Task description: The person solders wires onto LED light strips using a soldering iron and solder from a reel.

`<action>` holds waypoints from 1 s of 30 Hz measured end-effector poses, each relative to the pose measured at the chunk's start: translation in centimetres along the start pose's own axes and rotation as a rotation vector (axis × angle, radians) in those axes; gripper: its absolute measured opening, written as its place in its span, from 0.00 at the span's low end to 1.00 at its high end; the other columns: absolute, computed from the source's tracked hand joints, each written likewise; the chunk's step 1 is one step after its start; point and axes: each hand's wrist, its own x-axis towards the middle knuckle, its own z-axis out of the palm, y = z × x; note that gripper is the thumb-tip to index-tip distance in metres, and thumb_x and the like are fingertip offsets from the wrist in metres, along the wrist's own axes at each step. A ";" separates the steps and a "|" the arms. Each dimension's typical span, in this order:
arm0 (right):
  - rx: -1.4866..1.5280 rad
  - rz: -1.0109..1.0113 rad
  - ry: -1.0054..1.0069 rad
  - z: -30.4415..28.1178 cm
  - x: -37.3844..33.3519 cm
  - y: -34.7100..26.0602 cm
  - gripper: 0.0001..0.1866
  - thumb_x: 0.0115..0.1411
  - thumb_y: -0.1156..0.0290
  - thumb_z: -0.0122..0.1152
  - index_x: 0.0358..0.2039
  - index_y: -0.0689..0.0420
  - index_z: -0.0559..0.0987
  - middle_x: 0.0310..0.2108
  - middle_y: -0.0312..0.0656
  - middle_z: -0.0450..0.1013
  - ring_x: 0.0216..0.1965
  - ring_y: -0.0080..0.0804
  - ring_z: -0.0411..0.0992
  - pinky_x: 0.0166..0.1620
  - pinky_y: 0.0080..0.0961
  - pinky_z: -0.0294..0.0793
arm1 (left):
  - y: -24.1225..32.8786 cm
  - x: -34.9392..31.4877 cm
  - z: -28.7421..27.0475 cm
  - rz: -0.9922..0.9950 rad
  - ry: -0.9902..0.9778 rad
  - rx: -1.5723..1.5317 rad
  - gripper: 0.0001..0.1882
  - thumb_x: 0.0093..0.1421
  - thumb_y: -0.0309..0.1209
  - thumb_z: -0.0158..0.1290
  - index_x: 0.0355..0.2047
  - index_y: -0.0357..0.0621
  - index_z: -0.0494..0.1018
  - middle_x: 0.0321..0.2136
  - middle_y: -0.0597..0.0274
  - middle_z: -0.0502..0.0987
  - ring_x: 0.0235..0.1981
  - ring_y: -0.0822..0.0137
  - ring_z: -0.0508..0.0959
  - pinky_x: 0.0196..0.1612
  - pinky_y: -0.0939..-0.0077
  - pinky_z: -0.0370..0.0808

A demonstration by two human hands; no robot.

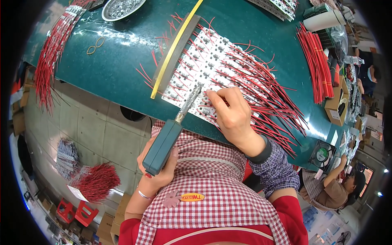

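Observation:
My left hand [162,173] is wrapped round the grip of a dark green soldering gun [164,146]. Its metal-wrapped tip reaches up and right to a panel of small white circuit boards [214,55] on the green table. Beside that tip, my right hand [233,112] is closed in a pinch low over the panel; what its fingers hold is too small to make out. Many red wires [271,96] fan out from the boards to the right, under and past my right hand. A dark bar with a yellow strip [176,53] lies across the wires at the panel's left side.
A metal bowl [122,9] of small pieces and two rubber bands [95,45] are on the green table [118,77]. Red wire bundles [315,65], an open carton [337,102] and a small fan [322,153] stand right. Another person [339,185] works at lower right.

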 end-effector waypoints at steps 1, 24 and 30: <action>-0.018 0.000 -0.009 -0.2 0.0 -0.1 0.19 0.47 0.84 0.63 0.43 0.60 0.83 0.29 0.40 0.70 0.30 0.37 0.70 0.31 0.33 0.71 | 0.1 0.0 -0.1 0.005 -0.004 0.008 0.12 0.55 0.21 0.63 0.40 0.31 0.80 0.39 0.46 0.82 0.36 0.54 0.84 0.41 0.68 0.81; -0.102 -0.043 -0.047 -0.3 0.6 -0.3 0.20 0.46 0.80 0.61 0.43 0.64 0.82 0.32 0.40 0.74 0.32 0.36 0.70 0.33 0.30 0.73 | 0.4 0.7 0.2 0.058 0.008 -0.004 0.13 0.54 0.20 0.63 0.41 0.30 0.79 0.41 0.47 0.82 0.37 0.55 0.85 0.41 0.69 0.80; -0.137 -0.049 -0.061 -0.3 0.6 -0.4 0.19 0.46 0.80 0.62 0.42 0.63 0.82 0.31 0.39 0.73 0.32 0.36 0.70 0.32 0.29 0.73 | 1.3 1.4 0.1 0.046 -0.004 -0.015 0.12 0.53 0.18 0.62 0.39 0.30 0.78 0.37 0.50 0.80 0.33 0.58 0.83 0.37 0.72 0.79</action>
